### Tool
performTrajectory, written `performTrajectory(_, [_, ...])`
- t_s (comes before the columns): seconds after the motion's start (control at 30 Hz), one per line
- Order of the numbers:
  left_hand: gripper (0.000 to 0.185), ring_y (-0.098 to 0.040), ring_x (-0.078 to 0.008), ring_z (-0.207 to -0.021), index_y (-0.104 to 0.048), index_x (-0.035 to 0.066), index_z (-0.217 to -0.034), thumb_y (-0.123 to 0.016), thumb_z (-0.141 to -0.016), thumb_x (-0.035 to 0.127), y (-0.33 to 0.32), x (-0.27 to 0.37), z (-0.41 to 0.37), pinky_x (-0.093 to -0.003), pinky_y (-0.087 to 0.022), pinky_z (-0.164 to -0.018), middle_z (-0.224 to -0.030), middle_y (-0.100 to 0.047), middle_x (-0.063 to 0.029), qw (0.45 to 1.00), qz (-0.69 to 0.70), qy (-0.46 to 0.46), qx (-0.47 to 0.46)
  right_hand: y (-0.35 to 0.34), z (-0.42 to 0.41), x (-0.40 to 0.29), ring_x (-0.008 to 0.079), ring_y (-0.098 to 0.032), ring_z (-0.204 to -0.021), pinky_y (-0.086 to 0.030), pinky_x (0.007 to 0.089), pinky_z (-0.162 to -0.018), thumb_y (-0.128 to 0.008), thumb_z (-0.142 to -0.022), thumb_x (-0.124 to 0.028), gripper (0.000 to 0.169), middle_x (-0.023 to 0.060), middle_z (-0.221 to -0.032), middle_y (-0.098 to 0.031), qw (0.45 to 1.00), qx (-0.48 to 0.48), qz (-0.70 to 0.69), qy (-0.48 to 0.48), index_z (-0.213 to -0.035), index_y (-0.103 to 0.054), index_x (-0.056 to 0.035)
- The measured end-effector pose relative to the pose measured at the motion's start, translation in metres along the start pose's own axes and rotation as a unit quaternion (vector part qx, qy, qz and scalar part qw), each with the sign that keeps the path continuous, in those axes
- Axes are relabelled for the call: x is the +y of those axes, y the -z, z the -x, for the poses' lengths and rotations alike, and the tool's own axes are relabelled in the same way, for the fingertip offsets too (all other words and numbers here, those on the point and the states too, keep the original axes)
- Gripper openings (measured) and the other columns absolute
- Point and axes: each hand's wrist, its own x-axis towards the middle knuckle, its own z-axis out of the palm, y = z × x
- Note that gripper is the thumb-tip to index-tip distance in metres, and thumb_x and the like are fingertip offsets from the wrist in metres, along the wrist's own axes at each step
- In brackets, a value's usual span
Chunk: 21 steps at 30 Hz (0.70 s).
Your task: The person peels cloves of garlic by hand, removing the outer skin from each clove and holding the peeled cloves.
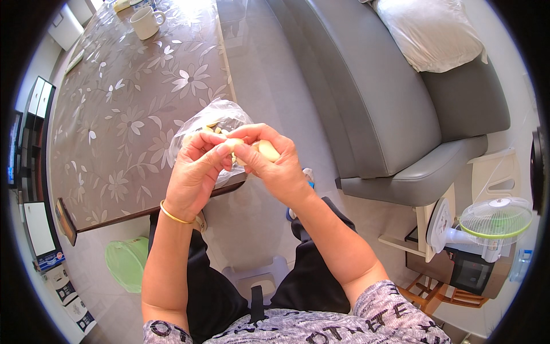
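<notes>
My left hand (pixel 195 161) and my right hand (pixel 275 157) meet above the near corner of the table. Between both thumbs and fingertips is a small pale-yellow piece of food (pixel 234 143), which looks like a peeled clove. A larger pale-yellow piece (pixel 269 150) rests in the curl of my right hand. Behind and below my fingers, a clear plastic bag (pixel 230 111) lies gathered at the table's edge, with several similar pale pieces (pixel 210 128) in it. My hands hide part of the bag and its contents. A gold-coloured bangle (pixel 175 216) circles my left wrist.
The long table (pixel 142 96) has a flower-patterned cover and carries a white mug (pixel 147 23) farther back. To the right stands a grey sofa (pixel 369 86), with a fan (pixel 494 219) beyond its near end. A green bin (pixel 126 262) is on the floor at lower left.
</notes>
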Motion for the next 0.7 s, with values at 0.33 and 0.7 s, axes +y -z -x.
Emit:
performTrajectory(0.33, [0.01,-0.06,-0.0135,-0.082,-0.062,0.003,-0.105,-0.061,-0.095,0.005,-0.01,0.004,0.0,-0.0266,-0.05,-0.077,-0.097,-0.064,-0.0063,0.999,0.006,0.0,-0.032,0.003,0.001,-0.006,0.0031,-0.053,-0.071,-0.044,0.0173,-0.06,-0.067,-0.094,-0.018,0.018,-0.0028,-0.086,-0.061,0.999,-0.022,-0.028,-0.017,-0.109,-0.067,-0.0087])
performTrajectory(0.7, [0.01,-0.06,-0.0138,-0.082,-0.062,0.003,-0.105,-0.056,-0.098,0.008,-0.016,0.008,0.002,-0.0275,-0.05,-0.076,-0.096,-0.064,-0.0069,0.999,0.04,0.0,-0.015,0.007,0.001,-0.012,0.002,-0.053,-0.071,-0.044,0.0175,-0.06,-0.067,-0.095,-0.018,0.018,-0.0032,-0.087,-0.062,0.988,-0.014,-0.126,-0.091,-0.111,-0.067,-0.0098])
